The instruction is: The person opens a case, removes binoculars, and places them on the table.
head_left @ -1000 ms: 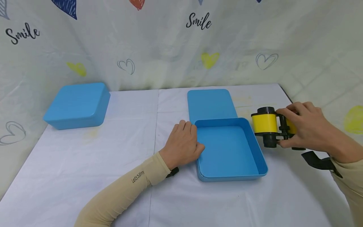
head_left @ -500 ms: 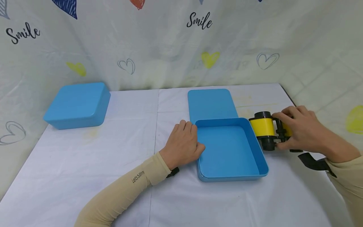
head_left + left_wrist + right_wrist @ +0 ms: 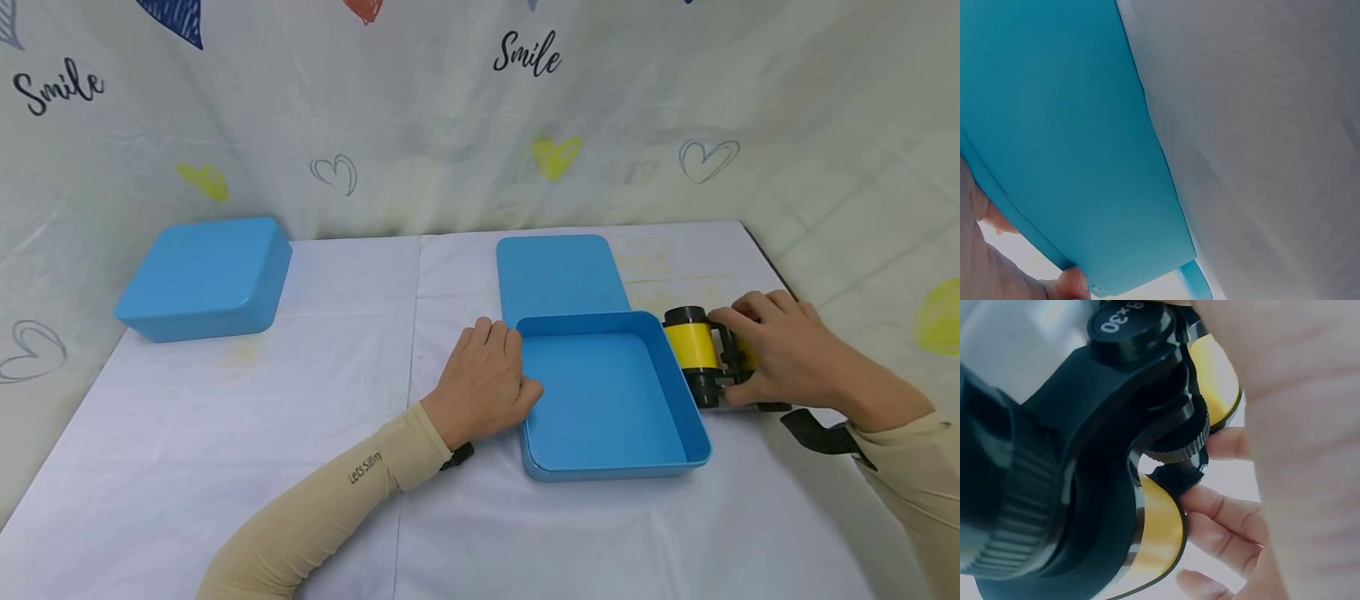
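Note:
My left hand (image 3: 483, 387) grips the left wall of a blue open-topped box (image 3: 615, 472), fingers curled over its rim. In the left wrist view the box's outer wall (image 3: 1085, 156) fills much of the frame, with thumb and fingers at its edge. Just right of the box, my right hand (image 3: 787, 354) holds yellow-and-black binoculars (image 3: 692, 346) around the middle. The right wrist view shows the binoculars (image 3: 1160, 537) close up, with fingers against the yellow barrels and an "8x30" mark. The hand covers much of the right barrel. Whether the binoculars touch the table is unclear.
A flat blue panel (image 3: 562, 275) lies directly behind the open box. Another blue box (image 3: 202, 275), its top closed, sits at the table's far left. The white-covered table (image 3: 225, 450) backs onto a printed curtain (image 3: 420, 100).
My right hand has brought the binoculars down and slightly left, close beside the box's right wall. My left hand and the box have stayed in place.

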The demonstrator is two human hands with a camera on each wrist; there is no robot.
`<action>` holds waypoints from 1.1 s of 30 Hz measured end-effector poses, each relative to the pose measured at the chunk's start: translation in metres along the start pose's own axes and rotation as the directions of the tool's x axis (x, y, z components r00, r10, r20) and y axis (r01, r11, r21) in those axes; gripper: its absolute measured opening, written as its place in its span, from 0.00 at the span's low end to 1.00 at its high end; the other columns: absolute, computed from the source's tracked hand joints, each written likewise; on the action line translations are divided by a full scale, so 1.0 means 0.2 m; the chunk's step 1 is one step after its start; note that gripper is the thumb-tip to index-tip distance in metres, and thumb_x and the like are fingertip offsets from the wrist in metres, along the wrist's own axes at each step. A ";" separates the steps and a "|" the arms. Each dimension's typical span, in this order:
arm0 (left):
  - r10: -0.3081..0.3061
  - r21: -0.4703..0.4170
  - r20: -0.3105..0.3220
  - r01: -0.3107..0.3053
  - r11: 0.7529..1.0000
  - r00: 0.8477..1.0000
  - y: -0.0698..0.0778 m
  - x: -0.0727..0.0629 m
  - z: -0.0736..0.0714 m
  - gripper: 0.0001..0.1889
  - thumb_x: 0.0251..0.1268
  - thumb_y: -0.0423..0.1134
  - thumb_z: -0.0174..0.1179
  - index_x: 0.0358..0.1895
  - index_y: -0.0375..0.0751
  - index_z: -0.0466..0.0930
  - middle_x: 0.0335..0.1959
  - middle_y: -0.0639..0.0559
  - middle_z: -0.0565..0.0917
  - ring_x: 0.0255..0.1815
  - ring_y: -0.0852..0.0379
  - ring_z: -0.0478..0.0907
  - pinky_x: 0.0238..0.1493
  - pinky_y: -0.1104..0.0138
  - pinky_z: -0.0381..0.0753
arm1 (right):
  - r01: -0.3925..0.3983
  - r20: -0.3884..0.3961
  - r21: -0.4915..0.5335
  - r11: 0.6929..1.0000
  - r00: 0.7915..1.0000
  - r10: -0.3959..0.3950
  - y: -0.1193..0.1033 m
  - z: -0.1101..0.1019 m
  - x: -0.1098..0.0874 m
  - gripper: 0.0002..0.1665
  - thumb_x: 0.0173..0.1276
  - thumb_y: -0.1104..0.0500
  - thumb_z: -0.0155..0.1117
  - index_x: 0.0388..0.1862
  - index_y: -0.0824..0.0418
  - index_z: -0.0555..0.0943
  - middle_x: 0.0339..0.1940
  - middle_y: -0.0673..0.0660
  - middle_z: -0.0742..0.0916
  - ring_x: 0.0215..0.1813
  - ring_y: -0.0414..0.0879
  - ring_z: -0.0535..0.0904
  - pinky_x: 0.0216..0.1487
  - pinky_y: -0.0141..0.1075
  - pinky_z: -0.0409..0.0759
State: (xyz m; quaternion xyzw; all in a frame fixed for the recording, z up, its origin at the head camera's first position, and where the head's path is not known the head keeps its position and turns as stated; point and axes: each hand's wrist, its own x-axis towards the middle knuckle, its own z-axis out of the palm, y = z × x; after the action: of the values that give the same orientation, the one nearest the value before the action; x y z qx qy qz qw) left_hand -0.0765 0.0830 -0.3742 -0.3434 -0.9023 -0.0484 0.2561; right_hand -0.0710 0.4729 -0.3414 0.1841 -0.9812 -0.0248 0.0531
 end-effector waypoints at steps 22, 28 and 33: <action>-0.001 -0.004 0.018 0.001 1.000 1.000 0.00 0.00 -0.02 0.11 0.54 0.41 0.54 0.23 0.45 0.61 0.24 0.53 0.54 0.30 0.56 0.49 0.32 0.67 0.48 | -0.035 0.121 0.002 0.999 0.992 0.034 0.00 -0.03 0.01 0.62 0.33 0.40 0.88 0.67 0.63 0.73 0.57 0.71 0.79 0.56 0.68 0.71 0.46 0.59 0.69; -0.003 0.004 0.007 0.002 1.000 1.000 0.00 0.00 -0.02 0.11 0.53 0.41 0.54 0.23 0.45 0.60 0.24 0.54 0.51 0.29 0.55 0.50 0.32 0.68 0.47 | -0.047 0.140 0.002 0.999 0.989 0.046 -0.01 -0.03 0.02 0.61 0.35 0.41 0.87 0.67 0.63 0.73 0.58 0.70 0.79 0.57 0.69 0.70 0.47 0.60 0.69; 0.001 0.016 -0.024 -0.001 1.000 1.000 0.00 -0.01 -0.01 0.13 0.51 0.41 0.54 0.22 0.46 0.58 0.24 0.54 0.50 0.29 0.55 0.50 0.32 0.67 0.47 | -0.062 0.164 -0.002 0.998 0.985 0.061 -0.01 -0.04 0.02 0.60 0.37 0.41 0.86 0.68 0.63 0.72 0.60 0.71 0.78 0.59 0.71 0.68 0.51 0.64 0.69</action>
State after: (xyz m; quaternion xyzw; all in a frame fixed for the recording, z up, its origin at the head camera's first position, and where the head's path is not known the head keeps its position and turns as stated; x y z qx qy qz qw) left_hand -0.0751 0.0810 -0.3724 -0.3412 -0.8994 -0.0454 0.2694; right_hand -0.0734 0.4699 -0.3332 0.1510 -0.9875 -0.0368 -0.0273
